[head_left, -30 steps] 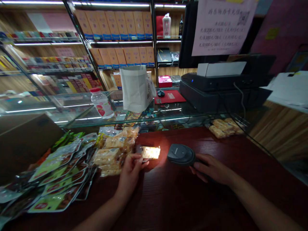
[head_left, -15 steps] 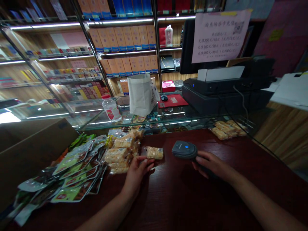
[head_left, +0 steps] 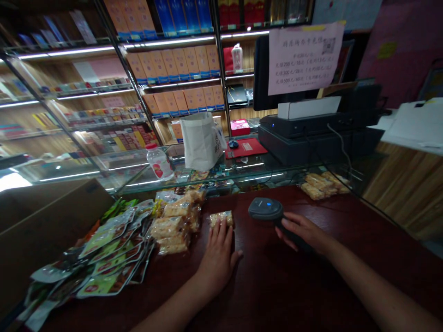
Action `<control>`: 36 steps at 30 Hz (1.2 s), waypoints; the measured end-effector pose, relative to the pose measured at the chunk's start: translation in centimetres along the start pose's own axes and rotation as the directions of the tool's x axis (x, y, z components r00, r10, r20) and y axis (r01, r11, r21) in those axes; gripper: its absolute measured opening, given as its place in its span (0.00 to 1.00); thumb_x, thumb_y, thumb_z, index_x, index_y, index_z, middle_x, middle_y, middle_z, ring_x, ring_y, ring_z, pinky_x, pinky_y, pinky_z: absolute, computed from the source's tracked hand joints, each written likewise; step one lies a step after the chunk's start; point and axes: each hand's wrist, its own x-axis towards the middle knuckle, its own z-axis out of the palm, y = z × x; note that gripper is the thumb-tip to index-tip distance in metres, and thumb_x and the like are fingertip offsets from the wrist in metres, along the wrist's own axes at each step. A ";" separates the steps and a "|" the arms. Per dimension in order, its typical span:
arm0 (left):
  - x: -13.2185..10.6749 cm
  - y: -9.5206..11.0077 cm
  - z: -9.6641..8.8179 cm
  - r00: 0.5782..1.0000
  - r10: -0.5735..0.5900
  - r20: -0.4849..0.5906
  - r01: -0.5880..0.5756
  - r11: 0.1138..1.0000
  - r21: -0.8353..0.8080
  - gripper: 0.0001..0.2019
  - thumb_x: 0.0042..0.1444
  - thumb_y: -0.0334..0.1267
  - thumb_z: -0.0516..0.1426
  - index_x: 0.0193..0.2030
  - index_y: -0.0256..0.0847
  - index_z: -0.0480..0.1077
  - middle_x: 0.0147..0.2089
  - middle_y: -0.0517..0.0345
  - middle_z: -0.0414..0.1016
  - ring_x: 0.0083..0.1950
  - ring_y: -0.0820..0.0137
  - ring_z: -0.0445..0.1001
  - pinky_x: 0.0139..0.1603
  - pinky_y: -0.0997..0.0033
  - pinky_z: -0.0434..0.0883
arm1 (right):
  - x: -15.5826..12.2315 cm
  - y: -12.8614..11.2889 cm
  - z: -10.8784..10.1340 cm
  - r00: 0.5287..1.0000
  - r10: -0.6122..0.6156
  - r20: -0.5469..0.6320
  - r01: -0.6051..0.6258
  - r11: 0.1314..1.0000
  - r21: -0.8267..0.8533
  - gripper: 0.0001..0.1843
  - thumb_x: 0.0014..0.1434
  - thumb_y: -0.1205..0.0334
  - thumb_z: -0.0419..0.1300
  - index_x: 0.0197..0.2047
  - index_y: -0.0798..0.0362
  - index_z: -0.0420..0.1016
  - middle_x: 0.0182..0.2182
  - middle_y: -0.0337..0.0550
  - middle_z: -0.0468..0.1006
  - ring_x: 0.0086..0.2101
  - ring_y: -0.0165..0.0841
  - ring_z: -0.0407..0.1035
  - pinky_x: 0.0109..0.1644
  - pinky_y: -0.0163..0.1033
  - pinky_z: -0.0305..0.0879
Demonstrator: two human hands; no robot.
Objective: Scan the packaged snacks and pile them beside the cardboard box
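Note:
My left hand point(head_left: 218, 256) lies palm down with its fingers stretched out, the fingertips on a clear-wrapped snack pack point(head_left: 221, 216) on the dark red table point(head_left: 256, 286). To its left is a pile of similar wrapped snack packs point(head_left: 171, 228). Farther left, green snack pouches point(head_left: 110, 258) lie overlapped. In my right hand point(head_left: 301, 230) is a dark grey barcode scanner point(head_left: 266, 209), gripped by its handle, with a blue light on top and its head pointing left, above the table.
A cardboard box point(head_left: 51, 207) stands at the left edge. More wrapped packs point(head_left: 320, 186) lie at the back right. Behind, a glass counter carries a strawberry-print bottle point(head_left: 159, 163), a white bag point(head_left: 199, 143), a red folder point(head_left: 249, 147) and a black cash register point(head_left: 311, 143) with a cable.
My left hand has moved right and turned palm down, its fingers now flat on the snack pack instead of curled at its edge. My right hand still holds the scanner in nearly the same place.

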 end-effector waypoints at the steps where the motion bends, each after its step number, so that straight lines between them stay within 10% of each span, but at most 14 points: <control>1: 0.8 -0.1 0.0 1.000 0.006 0.023 -0.007 0.999 0.043 0.31 0.59 0.45 0.56 0.68 0.36 0.59 0.74 0.37 0.46 0.75 0.48 0.40 0.71 0.39 0.46 | 0.0 0.0 0.0 1.000 0.000 -0.003 0.000 1.000 0.009 0.23 0.61 0.40 0.59 0.38 0.56 0.70 0.28 0.39 0.73 0.18 0.23 0.64 0.18 0.28 0.58; 11: 6.9 -4.5 -0.3 0.993 -0.100 -0.058 0.106 0.989 0.104 0.33 0.61 0.52 0.51 0.64 0.26 0.61 0.71 0.28 0.53 0.74 0.45 0.47 0.70 0.45 0.51 | 0.1 -0.1 -0.6 0.998 -0.048 -0.043 0.052 0.995 0.082 0.22 0.61 0.42 0.60 0.37 0.56 0.71 0.29 0.40 0.74 0.17 0.23 0.63 0.17 0.28 0.58; 18: 7.0 -3.4 1.5 0.987 -0.003 -0.158 0.018 0.995 0.095 0.30 0.60 0.48 0.54 0.65 0.33 0.61 0.72 0.34 0.53 0.74 0.48 0.45 0.70 0.42 0.51 | 0.3 -0.9 -0.7 0.992 -0.086 -0.092 0.098 0.986 0.132 0.21 0.60 0.43 0.62 0.37 0.56 0.72 0.28 0.40 0.75 0.16 0.23 0.63 0.17 0.28 0.57; 29: 17.9 9.8 9.2 0.942 0.336 0.030 -0.311 0.900 -0.305 0.39 0.55 0.41 0.60 0.71 0.36 0.50 0.75 0.35 0.45 0.75 0.52 0.44 0.71 0.45 0.53 | -2.3 -4.9 -6.0 0.883 -0.289 -0.371 0.392 0.888 0.241 0.29 0.58 0.32 0.53 0.46 0.50 0.69 0.27 0.36 0.69 0.14 0.23 0.54 0.16 0.31 0.53; 36: 27.0 19.5 10.8 0.995 0.101 -0.021 -0.103 0.944 -0.312 0.38 0.53 0.42 0.61 0.68 0.35 0.53 0.69 0.32 0.57 0.71 0.48 0.53 0.69 0.48 0.52 | -3.1 -4.6 -7.9 0.814 -0.380 -0.439 0.512 0.826 0.236 0.30 0.57 0.30 0.51 0.47 0.48 0.68 0.25 0.34 0.65 0.13 0.22 0.47 0.13 0.30 0.48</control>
